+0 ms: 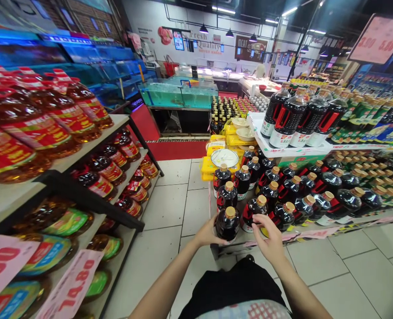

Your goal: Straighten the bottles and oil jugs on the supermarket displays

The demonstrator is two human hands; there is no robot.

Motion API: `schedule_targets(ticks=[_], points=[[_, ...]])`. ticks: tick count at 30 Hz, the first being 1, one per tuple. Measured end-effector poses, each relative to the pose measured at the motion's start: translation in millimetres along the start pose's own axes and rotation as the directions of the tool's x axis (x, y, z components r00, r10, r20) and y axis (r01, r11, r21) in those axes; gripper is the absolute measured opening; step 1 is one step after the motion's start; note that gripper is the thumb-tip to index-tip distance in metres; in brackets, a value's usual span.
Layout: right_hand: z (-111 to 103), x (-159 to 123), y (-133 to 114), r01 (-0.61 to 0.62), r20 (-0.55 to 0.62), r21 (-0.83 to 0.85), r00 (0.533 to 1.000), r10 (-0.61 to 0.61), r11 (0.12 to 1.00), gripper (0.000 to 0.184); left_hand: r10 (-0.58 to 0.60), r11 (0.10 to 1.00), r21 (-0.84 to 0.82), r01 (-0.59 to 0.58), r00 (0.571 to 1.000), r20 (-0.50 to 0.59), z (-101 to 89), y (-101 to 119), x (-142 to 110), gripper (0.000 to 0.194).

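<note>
A dark bottle with a tan cap (227, 223) stands at the near corner of a low display shelf (316, 232). My left hand (207, 234) is wrapped round its left side. My right hand (268, 237) hovers just to its right, fingers pinched together by the neighbouring bottle (254, 209); I cannot make out anything in them. Several more of the same dark tan-capped bottles (292, 195) fill the shelf in rows behind and to the right.
A tilted rack of oil bottles (50, 115) with pink price cards (70, 283) runs along my left. Large dark jugs (292, 115) stand on an upper tier at the right. Tiled floor (170, 208) leads to fish tanks (179, 93) and a red mat (179, 149).
</note>
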State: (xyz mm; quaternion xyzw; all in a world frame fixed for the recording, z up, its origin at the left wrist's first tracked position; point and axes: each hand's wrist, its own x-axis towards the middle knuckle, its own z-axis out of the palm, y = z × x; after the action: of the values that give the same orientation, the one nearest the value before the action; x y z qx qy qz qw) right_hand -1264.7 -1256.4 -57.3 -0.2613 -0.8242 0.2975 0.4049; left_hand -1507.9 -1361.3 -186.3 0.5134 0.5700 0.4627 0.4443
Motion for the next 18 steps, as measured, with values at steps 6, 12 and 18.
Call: schedule_targets(ticks=[6, 12, 18], points=[[12, 26, 6, 0.113, 0.307, -0.051, 0.947, -0.092, 0.992, 0.057, 0.025, 0.998, 0.057, -0.012, 0.974, -0.225, 33.3, -13, -24, 0.118], [47, 40, 10, 0.009, 0.463, 0.019, 0.886, -0.017, 1.000, 0.052, -0.028, 0.982, 0.165, 0.091, 0.938, -0.346, 68.0, -34, -40, 0.115], [47, 8, 4, -0.208, 0.308, 0.015, 0.932, 0.193, 0.978, 0.057, -0.010, 0.959, 0.251, 0.135, 0.897, -0.442, 69.2, -19, -35, 0.115]])
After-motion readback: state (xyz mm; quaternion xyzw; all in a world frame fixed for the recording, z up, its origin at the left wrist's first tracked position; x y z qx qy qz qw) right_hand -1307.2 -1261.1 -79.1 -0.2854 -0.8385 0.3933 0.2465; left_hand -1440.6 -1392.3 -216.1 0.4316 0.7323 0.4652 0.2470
